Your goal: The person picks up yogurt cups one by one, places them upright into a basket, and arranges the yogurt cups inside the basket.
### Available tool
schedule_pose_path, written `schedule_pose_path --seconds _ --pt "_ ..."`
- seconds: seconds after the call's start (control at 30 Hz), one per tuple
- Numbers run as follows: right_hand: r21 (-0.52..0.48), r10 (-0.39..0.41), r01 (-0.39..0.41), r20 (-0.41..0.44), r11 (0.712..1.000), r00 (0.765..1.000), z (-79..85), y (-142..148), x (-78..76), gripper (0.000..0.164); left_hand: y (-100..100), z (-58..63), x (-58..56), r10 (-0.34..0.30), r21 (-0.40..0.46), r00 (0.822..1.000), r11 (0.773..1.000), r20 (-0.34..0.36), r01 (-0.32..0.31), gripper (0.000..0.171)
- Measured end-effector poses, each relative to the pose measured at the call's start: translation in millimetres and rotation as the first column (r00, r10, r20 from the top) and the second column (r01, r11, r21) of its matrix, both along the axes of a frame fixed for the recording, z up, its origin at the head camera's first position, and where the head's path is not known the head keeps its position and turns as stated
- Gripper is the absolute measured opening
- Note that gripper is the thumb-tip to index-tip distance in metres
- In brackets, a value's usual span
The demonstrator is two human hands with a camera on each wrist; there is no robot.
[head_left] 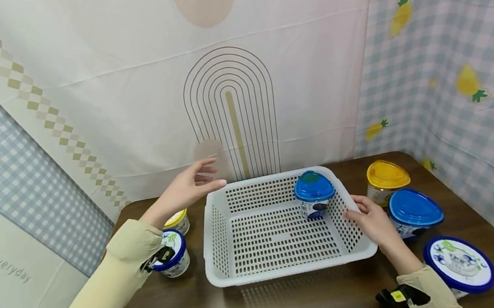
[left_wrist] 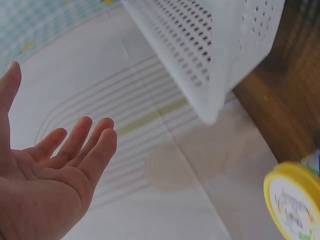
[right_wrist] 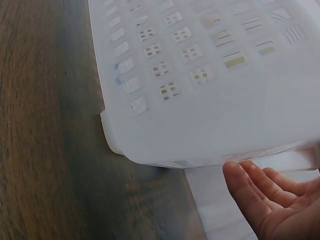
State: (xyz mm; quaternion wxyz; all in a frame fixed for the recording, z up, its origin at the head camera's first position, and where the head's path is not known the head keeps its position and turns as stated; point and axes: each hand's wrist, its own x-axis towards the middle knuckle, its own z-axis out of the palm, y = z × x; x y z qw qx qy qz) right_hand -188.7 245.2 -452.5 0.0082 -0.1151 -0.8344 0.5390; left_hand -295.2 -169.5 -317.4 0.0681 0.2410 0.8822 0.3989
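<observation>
A white plastic basket [head_left: 284, 271] with slotted walls stands on the brown table. Inside it, towards the right rear corner, is an upright tub [head_left: 314, 194] with a blue lid and dark fruit on its label. My right hand [head_left: 373, 223] holds the basket's right rim, thumb over the inner side and fingers outside. In the right wrist view, those fingers [right_wrist: 265, 185] reach the rim, while the thumb is mostly hidden. My left hand [head_left: 190, 184] hovers by the rear left corner with its fingers spread and nothing in them. The left wrist view shows its palm [left_wrist: 55, 185] apart from the basket.
Right of the basket stand a yellow-lidded tub [head_left: 387, 175], a blue-lidded tub [head_left: 414, 208] and a tub with a white, blue-rimmed lid [head_left: 459, 261]. Under my left forearm are a yellow-rimmed tub [head_left: 180, 221] and a blue-rimmed one [head_left: 174, 258]. A patterned curtain [head_left: 142, 126] hangs behind the table.
</observation>
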Motion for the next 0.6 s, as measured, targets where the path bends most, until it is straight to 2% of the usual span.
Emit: schedule_pose_path --seconds 0.33,0.6 --pt "0.005 -0.004 0.004 -0.009 1.0 1.0 2.5 1.8 -0.6 0.062 -46.6 16.1 11.2 0.063 0.034 0.998 0.997 -0.006 -0.063 0.082" --pt "0.0 0.003 -0.003 -0.003 1.0 1.0 1.9 0.2 0.0 0.061 -82.1 12.2 28.3 0.112 0.048 0.994 0.993 -0.003 -0.112 0.08"
